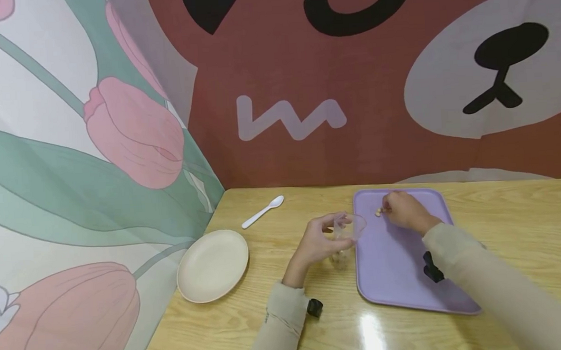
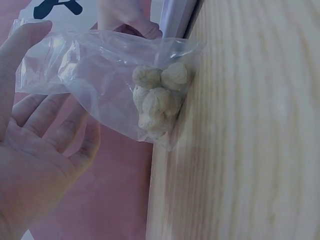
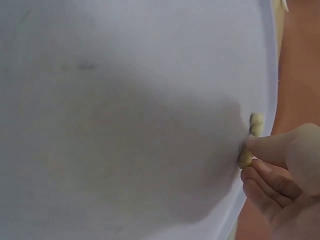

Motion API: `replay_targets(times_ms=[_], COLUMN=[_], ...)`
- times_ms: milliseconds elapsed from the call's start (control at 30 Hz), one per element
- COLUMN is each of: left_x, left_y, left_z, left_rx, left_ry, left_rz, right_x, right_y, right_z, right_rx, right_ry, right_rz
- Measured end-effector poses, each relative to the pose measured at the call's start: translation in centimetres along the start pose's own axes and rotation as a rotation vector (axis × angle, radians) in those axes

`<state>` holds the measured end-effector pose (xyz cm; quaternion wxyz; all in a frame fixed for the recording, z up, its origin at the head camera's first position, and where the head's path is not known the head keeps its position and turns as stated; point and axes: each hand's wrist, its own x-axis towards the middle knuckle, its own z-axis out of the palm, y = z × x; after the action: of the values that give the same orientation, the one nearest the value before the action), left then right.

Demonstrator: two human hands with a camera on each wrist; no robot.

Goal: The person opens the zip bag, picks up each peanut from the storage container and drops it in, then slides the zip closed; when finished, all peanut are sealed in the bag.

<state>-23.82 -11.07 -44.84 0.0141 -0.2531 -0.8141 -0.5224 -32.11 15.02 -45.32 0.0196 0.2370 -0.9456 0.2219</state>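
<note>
My left hand (image 1: pixel 319 240) holds a clear plastic bag (image 1: pixel 347 227) by its mouth, thumb on one side and fingers on the other. In the left wrist view, several wrinkled tan nut-like pieces (image 2: pixel 157 102) lie at the bottom of the bag, beside the wooden table. Over the far part of the purple tray (image 1: pixel 385 272), my right hand (image 1: pixel 406 210) pinches one tan nut-like piece (image 3: pixel 245 159) between thumb and fingers. Right beside those fingertips, more tan pieces (image 3: pixel 256 124) sit on the tray near its rim.
A cream plate (image 1: pixel 213 266) stands at the left of the wooden table (image 1: pixel 336 328). A white plastic spoon (image 1: pixel 263 212) lies behind it, toward the printed back wall (image 1: pixel 308 157). The tray's raised rim borders the right hand's area.
</note>
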Motion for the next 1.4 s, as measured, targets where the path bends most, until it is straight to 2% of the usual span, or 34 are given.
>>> replay_targets(times_ms=[133,300,500,567,700,867,1000,1133,1267,1400], left_x=[0.0,-0.1,-0.3,-0.5,-0.6,-0.5,-0.4,-0.2,-0.1,0.0], left_y=[0.1,0.1,-0.1,-0.2,-0.4,-0.6,-0.4,-0.1,-0.1,-0.2], left_z=[0.2,0.3,0.5,0.4,0.3,0.2,0.2,0.1,0.1,0.1], left_rx=[-0.005,-0.007,-0.025,-0.027,-0.018,-0.013,-0.015,-0.017,-0.019,-0.013], left_ry=[0.003,0.003,0.001,0.003,0.004,0.01,0.014,0.01,-0.002,0.003], left_rz=[-0.002,0.0,-0.007,-0.013,-0.017,-0.012,-0.007,-0.001,0.002,-0.002], right_x=[-0.2,-0.5,-0.6,-0.6,-0.6,-0.8,-1.6,-2.6,-3.3,-3.6], right_y=[0.6,1.2,1.2,0.8,-1.4,-5.8,-9.0,-11.0,-11.9,-12.6], right_z=[0.3,0.6,0.8,0.5,-1.3,-4.5,-6.3,-6.6,-6.0,-5.3], right_rx=[-0.014,-0.018,-0.004,0.002,0.018,0.008,0.007,0.008,0.025,0.048], right_ry=[0.022,0.055,0.03,0.033,0.078,0.149,0.152,0.116,0.089,0.078], right_rz=[0.021,0.007,0.028,0.011,-0.069,-0.193,-0.234,-0.282,-0.346,-0.373])
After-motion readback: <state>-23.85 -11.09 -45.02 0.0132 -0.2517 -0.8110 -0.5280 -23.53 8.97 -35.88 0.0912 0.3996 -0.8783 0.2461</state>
